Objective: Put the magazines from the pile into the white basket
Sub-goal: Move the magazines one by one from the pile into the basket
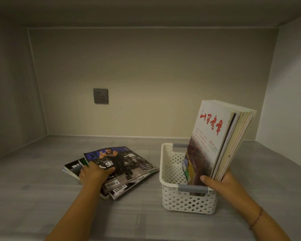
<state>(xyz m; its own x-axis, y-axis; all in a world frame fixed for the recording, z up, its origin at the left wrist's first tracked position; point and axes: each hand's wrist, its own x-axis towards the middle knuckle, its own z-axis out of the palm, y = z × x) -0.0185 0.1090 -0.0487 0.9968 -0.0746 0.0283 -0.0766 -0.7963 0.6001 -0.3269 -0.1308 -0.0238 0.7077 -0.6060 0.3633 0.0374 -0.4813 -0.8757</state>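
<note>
Under the left hand [94, 173], pressed flat and open, lies the pile of magazines [123, 164] on the table [42, 197]. The right hand [222, 183] grips upright magazines [215, 141] standing in the white basket [186, 202].

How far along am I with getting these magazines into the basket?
Well underway. A bundle of magazines already stands upright in the white basket, steadied by your right hand. Your left hand rests on the top magazine of the pile, not yet lifted. Several remain there.

Dim little alcove, plain all around

Beige back wall [155, 80] with a grey socket [100, 96], grey wood-grain surface [42, 185] below.
</note>
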